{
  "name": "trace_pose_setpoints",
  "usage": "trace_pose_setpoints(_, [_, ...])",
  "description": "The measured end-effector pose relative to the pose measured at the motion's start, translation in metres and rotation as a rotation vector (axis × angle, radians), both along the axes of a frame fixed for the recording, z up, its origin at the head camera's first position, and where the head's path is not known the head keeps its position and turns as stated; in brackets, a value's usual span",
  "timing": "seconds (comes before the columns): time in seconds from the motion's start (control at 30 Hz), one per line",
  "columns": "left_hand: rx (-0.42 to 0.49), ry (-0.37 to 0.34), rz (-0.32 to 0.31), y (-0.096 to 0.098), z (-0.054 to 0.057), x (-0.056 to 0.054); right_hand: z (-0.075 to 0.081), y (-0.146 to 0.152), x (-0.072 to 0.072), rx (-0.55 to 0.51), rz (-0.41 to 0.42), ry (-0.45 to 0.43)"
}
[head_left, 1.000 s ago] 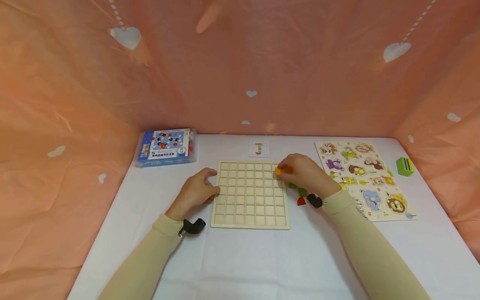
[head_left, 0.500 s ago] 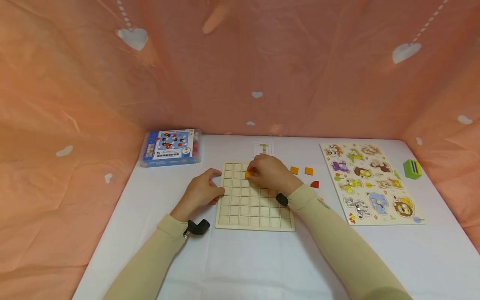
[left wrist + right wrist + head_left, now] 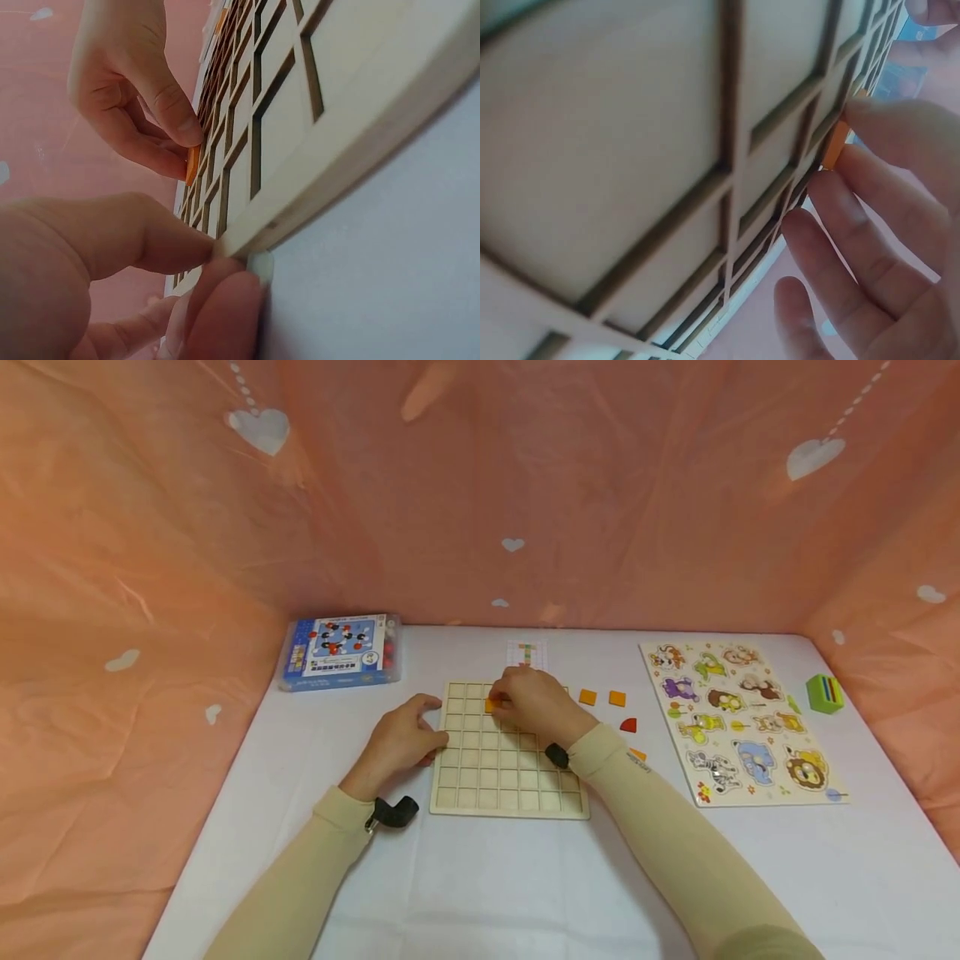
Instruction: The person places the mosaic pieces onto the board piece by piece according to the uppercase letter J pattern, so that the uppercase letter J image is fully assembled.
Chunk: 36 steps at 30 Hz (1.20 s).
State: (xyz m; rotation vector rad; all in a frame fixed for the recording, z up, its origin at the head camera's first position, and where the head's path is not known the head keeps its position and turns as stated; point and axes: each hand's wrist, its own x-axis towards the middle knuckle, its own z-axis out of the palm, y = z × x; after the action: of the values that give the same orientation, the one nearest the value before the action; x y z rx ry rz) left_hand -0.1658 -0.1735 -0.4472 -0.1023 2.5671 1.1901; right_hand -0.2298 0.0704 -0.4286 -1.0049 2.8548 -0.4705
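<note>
A pale wooden grid board (image 3: 487, 777) lies on the white table. My left hand (image 3: 397, 742) grips its left edge; in the left wrist view the thumb and curled fingers (image 3: 214, 322) pinch the rim. Over the upper part of the board, my right hand (image 3: 542, 703) pinches a square orange tile (image 3: 491, 705) between thumb and fingers. The right wrist view has this tile (image 3: 835, 146) tilted, right at the grid's ridges. Two more orange tiles (image 3: 587, 697) lie right of the board, with a red quarter-round piece (image 3: 629, 725) nearby. The right sleeve partly hides another orange piece (image 3: 637, 754).
Behind the board lies a small pattern card (image 3: 527, 653), partly covered by the right hand. A boxed molecule kit (image 3: 341, 652) stands at the back left. To the right are an animal puzzle board (image 3: 738, 727) and a green block (image 3: 825, 693). Pinkish-orange cloth hangs around the table.
My right hand has carried the orange tile left, from the board's right edge to its upper middle, uncovering pieces on the table. The left hand stays at the left edge.
</note>
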Motion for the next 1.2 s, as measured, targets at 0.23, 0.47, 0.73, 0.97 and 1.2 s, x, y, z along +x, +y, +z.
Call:
trace_pose_setpoints(0.23, [0.005,-0.003,0.003,0.000,0.000,-0.001,0.001,-0.002,-0.001,0.023,0.000,0.003])
trace_pose_setpoints(0.47, [0.026,-0.010,0.008,0.000,0.000,-0.001,0.001,-0.005,-0.002,0.053,0.003,-0.001])
trace_pose_setpoints(0.73, [0.044,-0.021,0.011,-0.001,0.000,-0.001,0.006,0.019,0.005,-0.037,-0.072,-0.063])
trace_pose_setpoints(0.97, [0.006,-0.027,-0.006,-0.002,0.000,-0.002,0.009,0.083,0.023,-0.202,-0.294,-0.166])
trace_pose_setpoints(1.2, [0.037,-0.038,-0.043,-0.006,0.001,-0.002,0.005,0.143,0.027,-0.256,-0.463,-0.222])
